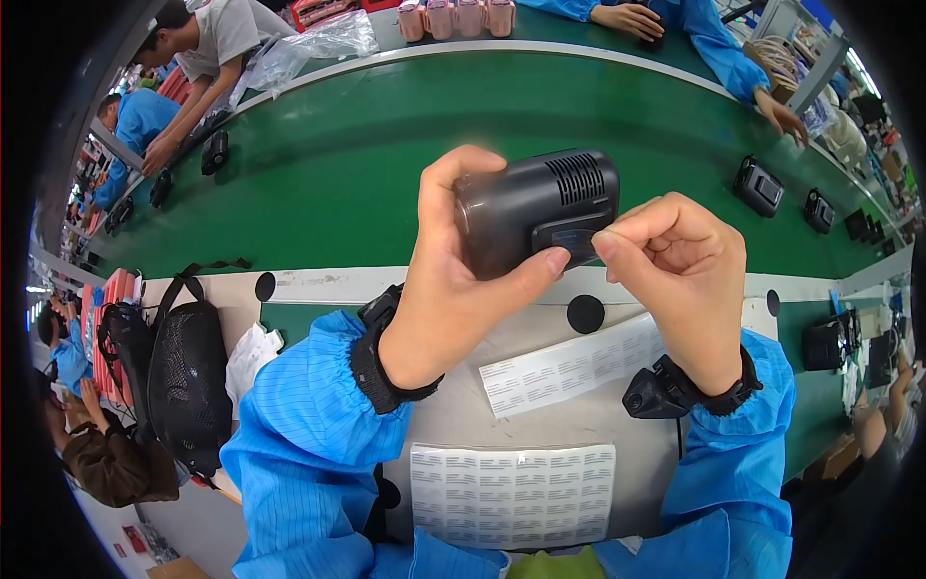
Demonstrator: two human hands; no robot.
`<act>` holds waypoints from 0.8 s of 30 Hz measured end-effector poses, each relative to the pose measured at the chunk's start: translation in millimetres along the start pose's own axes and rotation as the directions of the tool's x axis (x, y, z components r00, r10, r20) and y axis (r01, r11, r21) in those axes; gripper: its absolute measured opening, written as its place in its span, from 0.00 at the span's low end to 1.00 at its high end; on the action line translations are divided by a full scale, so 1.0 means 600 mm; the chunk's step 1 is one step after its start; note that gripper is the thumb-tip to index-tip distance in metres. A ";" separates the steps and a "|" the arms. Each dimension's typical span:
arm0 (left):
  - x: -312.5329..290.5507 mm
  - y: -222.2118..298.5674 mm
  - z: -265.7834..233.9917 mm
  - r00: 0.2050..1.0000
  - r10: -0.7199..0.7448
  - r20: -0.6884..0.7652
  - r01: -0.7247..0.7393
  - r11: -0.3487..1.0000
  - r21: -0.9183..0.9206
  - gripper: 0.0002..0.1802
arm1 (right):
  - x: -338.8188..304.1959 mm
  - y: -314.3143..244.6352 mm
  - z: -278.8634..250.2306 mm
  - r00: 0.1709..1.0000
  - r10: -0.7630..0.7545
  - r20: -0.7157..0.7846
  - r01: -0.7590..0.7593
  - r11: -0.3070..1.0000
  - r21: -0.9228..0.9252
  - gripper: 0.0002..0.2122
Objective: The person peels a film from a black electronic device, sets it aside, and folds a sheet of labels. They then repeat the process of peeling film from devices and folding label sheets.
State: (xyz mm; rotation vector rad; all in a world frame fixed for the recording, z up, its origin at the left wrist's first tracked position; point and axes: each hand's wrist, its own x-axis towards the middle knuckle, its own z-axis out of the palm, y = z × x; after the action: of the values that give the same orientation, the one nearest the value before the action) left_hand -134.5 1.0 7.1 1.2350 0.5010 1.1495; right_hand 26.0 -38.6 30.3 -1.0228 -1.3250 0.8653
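Observation:
My left hand is closed around a dark grey, rounded device with a slotted vent at one end, held tilted above the work surface. Its thumb presses near a raised panel on the device's side. At that panel, a small see-through film shows, and my right hand pinches its edge between thumb and forefinger. Below the hands lies a strip of printed labels, partly behind my right wrist. A larger sheet of labels lies closer to me.
A green conveyor belt runs across in front, carrying black devices at right and another device at left. A black mesh backpack stands at my left. Co-workers' hands reach over the far side. Pink items stand beyond the belt.

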 end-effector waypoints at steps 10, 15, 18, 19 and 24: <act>-0.002 -0.002 0.002 1.000 0.008 -0.012 -0.008 1.000 0.014 0.36 | -0.006 0.015 0.005 0.974 -0.220 -0.054 0.205 0.957 -0.206 0.04; -0.003 -0.002 0.004 1.000 0.012 -0.022 -0.012 1.000 0.017 0.35 | -0.003 0.019 0.005 0.932 -0.359 -0.044 0.317 0.870 -0.379 0.06; -0.002 -0.005 0.005 1.000 0.026 -0.012 -0.025 0.999 0.031 0.35 | -0.003 0.023 0.006 0.916 -0.399 -0.041 0.346 0.837 -0.424 0.06; -0.001 -0.008 0.003 0.999 0.031 -0.010 -0.030 0.999 0.037 0.35 | -0.003 0.027 0.008 0.912 -0.406 -0.047 0.349 0.833 -0.429 0.06; -0.003 -0.010 0.002 0.999 0.036 -0.007 -0.036 0.998 0.051 0.35 | -0.001 0.028 0.011 0.881 -0.472 -0.025 0.390 0.754 -0.528 0.06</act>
State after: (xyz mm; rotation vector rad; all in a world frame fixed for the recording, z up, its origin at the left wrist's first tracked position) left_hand -131.5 -0.8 1.4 1.2882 0.5188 1.1791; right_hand 20.5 -33.1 14.0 -1.0889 -1.6098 0.0623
